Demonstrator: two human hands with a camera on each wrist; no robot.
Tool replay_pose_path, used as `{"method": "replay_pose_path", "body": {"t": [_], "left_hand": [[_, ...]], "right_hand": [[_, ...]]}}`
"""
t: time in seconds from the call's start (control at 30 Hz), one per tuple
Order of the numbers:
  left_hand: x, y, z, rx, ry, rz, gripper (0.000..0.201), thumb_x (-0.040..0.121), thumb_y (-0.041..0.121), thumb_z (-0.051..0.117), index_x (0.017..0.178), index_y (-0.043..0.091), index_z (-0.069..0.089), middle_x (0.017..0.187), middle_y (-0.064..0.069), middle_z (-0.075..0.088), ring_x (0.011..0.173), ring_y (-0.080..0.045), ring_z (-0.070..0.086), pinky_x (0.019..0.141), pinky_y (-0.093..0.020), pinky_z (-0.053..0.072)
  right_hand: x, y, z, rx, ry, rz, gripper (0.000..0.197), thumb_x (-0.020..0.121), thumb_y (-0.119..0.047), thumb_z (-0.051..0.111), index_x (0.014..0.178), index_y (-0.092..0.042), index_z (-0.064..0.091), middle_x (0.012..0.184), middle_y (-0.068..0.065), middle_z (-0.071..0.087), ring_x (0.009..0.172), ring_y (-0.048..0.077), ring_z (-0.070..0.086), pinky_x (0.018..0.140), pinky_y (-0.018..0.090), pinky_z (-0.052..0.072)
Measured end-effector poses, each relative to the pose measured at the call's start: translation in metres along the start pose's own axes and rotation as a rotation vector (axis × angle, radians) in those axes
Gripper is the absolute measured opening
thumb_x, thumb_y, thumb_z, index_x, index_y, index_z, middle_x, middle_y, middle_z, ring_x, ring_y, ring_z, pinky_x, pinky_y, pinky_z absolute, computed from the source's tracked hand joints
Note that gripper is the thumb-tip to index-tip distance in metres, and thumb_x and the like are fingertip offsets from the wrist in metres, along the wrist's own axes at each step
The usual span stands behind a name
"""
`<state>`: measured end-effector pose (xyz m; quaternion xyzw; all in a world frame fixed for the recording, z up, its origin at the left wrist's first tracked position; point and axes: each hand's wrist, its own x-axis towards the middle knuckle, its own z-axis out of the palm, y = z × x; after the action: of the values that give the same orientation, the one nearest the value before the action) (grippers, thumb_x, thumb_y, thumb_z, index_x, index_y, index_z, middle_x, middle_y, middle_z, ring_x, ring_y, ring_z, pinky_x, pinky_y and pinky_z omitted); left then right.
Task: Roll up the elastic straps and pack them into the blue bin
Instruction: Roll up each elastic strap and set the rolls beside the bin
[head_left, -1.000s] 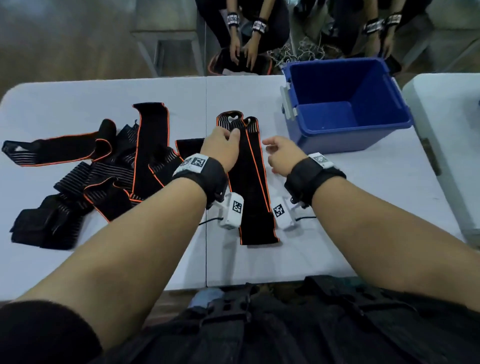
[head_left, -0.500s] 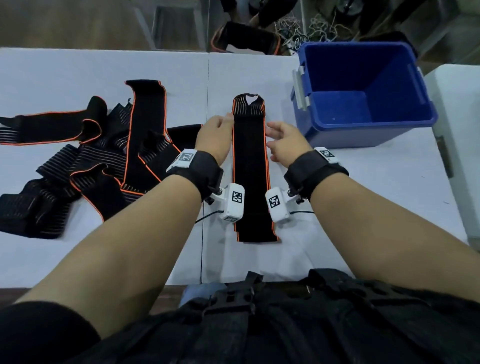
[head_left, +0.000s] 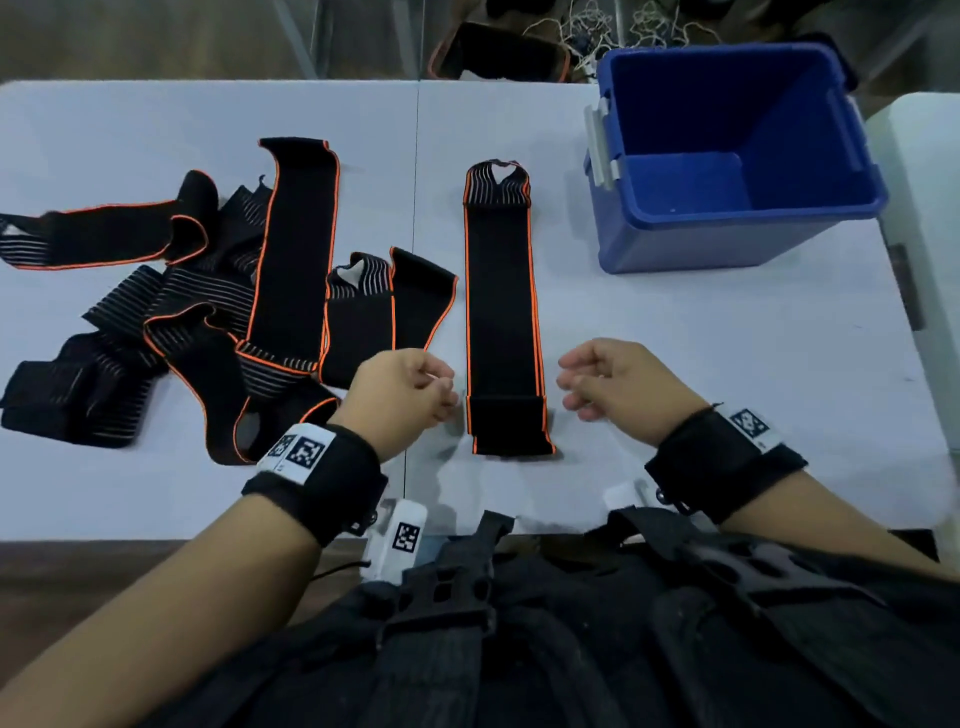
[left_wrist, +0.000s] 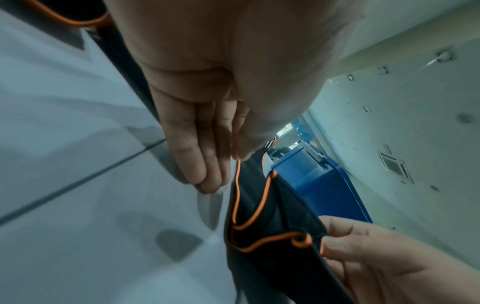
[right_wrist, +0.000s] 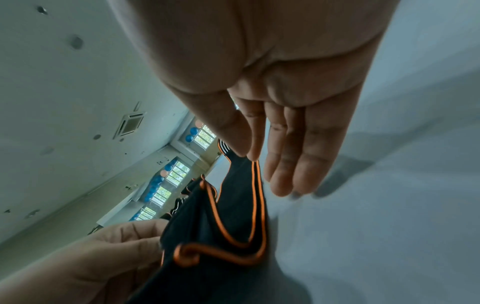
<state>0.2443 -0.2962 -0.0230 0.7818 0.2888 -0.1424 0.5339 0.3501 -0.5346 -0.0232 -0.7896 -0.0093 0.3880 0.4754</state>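
One black elastic strap with orange edging (head_left: 501, 312) lies flat and straight on the white table (head_left: 675, 374), its near end (head_left: 506, 428) folded over. My left hand (head_left: 410, 395) hovers just left of that end and my right hand (head_left: 597, 384) just right of it. Both have relaxed fingers and hold nothing. In the left wrist view my left hand (left_wrist: 202, 144) has straight fingers beside the strap (left_wrist: 259, 216). The right wrist view shows my right hand (right_wrist: 285, 133) the same way next to the strap (right_wrist: 233, 205). The blue bin (head_left: 737, 239) stands empty at the far right.
A tangled pile of several more black and orange straps (head_left: 208, 312) covers the table's left half. A second white table (head_left: 924, 156) adjoins on the right. A black bag (head_left: 498, 57) and cables lie on the floor beyond the far edge.
Both hands slid back along the strap from its middle to its near end and came off it. The strap now lies smooth and straight.
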Motion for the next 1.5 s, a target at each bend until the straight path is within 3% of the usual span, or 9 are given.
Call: {"method": "replay_pose_path", "body": {"t": [0.2,0.4,0.57,0.67,0.73,0.93,1.17,1.4,1.5], "left_hand": [[-0.009,-0.005,0.013,0.061,0.022,0.104,0.022,0.091,-0.002,0.058,0.104,0.009,0.071,0.085,-0.001,0.078,0.08,-0.013,0.075,0.081,-0.033,0.062],[-0.017,-0.007,0.029,0.044,0.026,0.153,0.041,0.086,-0.018,0.052,0.105,0.016,0.066,0.097,-0.003,0.073,0.076,-0.006,0.068,0.071,-0.01,0.053],[-0.029,-0.018,0.032,0.361,-0.024,0.314,0.043,0.069,0.017,0.089,0.102,0.031,0.066,0.099,0.015,0.06,0.093,-0.006,0.06,0.087,-0.024,0.052],[-0.029,-0.023,0.038,0.352,0.0,0.374,0.029,0.071,0.024,0.089,0.094,0.027,0.071,0.106,0.012,0.059,0.097,-0.006,0.06,0.09,-0.024,0.052],[-0.027,-0.025,0.043,0.367,0.061,0.365,0.014,0.079,0.027,0.083,0.088,0.019,0.074,0.107,0.011,0.059,0.097,-0.006,0.061,0.088,-0.02,0.05],[-0.026,-0.02,0.047,0.398,0.131,0.281,0.032,0.098,0.033,0.061,0.075,0.012,0.071,0.097,0.007,0.06,0.09,-0.009,0.058,0.081,-0.02,0.043],[-0.023,0.0,0.047,0.414,0.113,0.219,0.045,0.101,0.032,0.056,0.073,0.0,0.071,0.086,-0.019,0.068,0.083,-0.031,0.065,0.081,-0.042,0.053],[-0.02,-0.007,0.052,0.418,0.203,0.205,0.03,0.093,0.035,0.067,0.072,0.014,0.07,0.081,0.001,0.064,0.079,-0.017,0.063,0.073,-0.031,0.05],[-0.021,-0.013,0.056,0.328,0.255,0.255,0.017,0.086,0.028,0.074,0.098,0.023,0.062,0.089,0.003,0.058,0.079,-0.013,0.057,0.072,-0.025,0.048]], "right_hand": [[-0.012,0.007,0.017,0.074,-0.024,-0.004,0.035,0.091,0.01,0.041,0.114,-0.009,0.06,0.109,0.014,0.069,0.09,0.023,0.07,0.079,0.032,0.057],[-0.019,0.011,0.016,0.104,0.009,-0.076,0.04,0.085,0.02,0.045,0.117,-0.001,0.057,0.109,0.02,0.062,0.08,0.024,0.065,0.064,0.024,0.055],[-0.023,0.023,0.014,-0.205,-0.097,-0.197,0.053,0.063,0.008,0.059,0.11,-0.014,0.069,0.105,-0.002,0.069,0.101,0.015,0.066,0.066,0.03,0.06],[-0.028,0.023,0.015,-0.405,-0.098,-0.341,0.028,0.067,-0.004,0.072,0.094,-0.012,0.074,0.087,-0.002,0.065,0.084,0.006,0.063,0.066,0.014,0.051],[-0.027,0.025,0.017,-0.504,-0.045,-0.409,0.013,0.074,-0.022,0.074,0.077,-0.011,0.068,0.072,0.005,0.057,0.067,0.016,0.055,0.062,0.028,0.047],[-0.013,0.03,0.024,-0.502,0.07,-0.355,0.051,0.097,-0.034,0.053,0.056,-0.006,0.045,0.052,0.004,0.038,0.05,0.02,0.036,0.052,0.033,0.031],[-0.007,0.021,0.029,-0.496,0.127,-0.224,0.054,0.097,-0.037,0.054,0.065,0.007,0.056,0.063,0.021,0.053,0.059,0.032,0.05,0.065,0.04,0.048],[-0.003,0.014,0.032,-0.563,0.154,-0.113,0.046,0.091,-0.033,0.062,0.057,-0.004,0.054,0.057,0.012,0.05,0.061,0.028,0.052,0.064,0.034,0.046],[-0.004,0.015,0.036,-0.524,0.223,-0.167,0.026,0.087,-0.031,0.069,0.098,-0.009,0.06,0.094,0.005,0.059,0.084,0.022,0.059,0.082,0.035,0.051]]}}
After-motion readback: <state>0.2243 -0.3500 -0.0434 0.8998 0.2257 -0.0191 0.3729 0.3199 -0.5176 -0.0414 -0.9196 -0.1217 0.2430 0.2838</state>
